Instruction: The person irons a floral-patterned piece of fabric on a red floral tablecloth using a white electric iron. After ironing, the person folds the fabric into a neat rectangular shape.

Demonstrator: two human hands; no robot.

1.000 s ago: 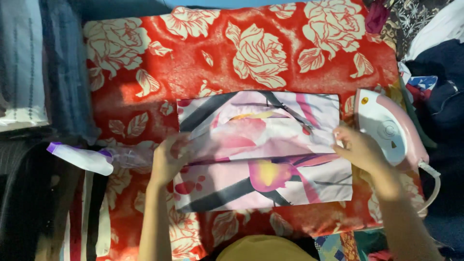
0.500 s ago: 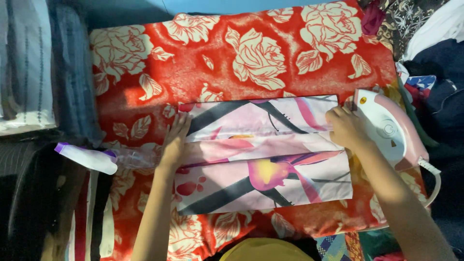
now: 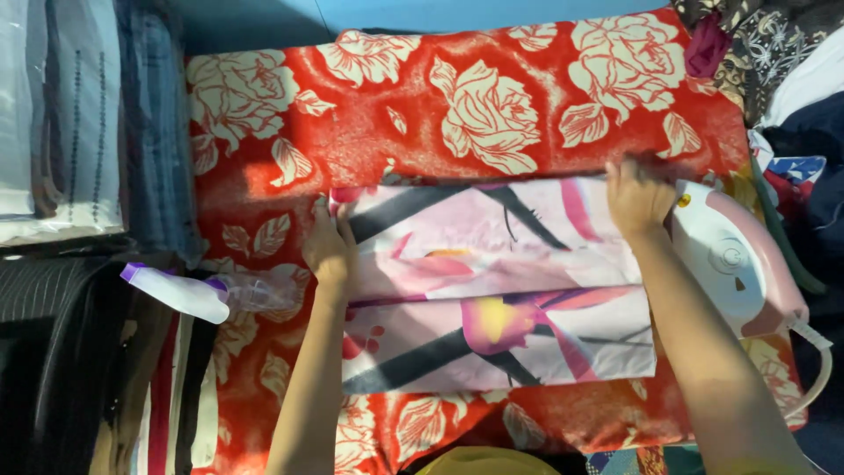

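Pink floral cloth (image 3: 492, 281), folded into a long rectangle, lies flat on a red blanket with cream roses (image 3: 422, 97). At far left sit stacks of folded garments (image 3: 79, 132), and a spray bottle with a purple cap (image 3: 189, 295) rests near the cloth's left edge. The left hand (image 3: 328, 251) presses the cloth's upper left corner, fingers curled onto the edge. The right hand (image 3: 637, 198) pinches the upper right corner, fingers closed on the fabric. Just beside it stands a white and pink iron (image 3: 734, 264). One fold looks done; the top edge seems to be mid-alignment, with further folding likely left.
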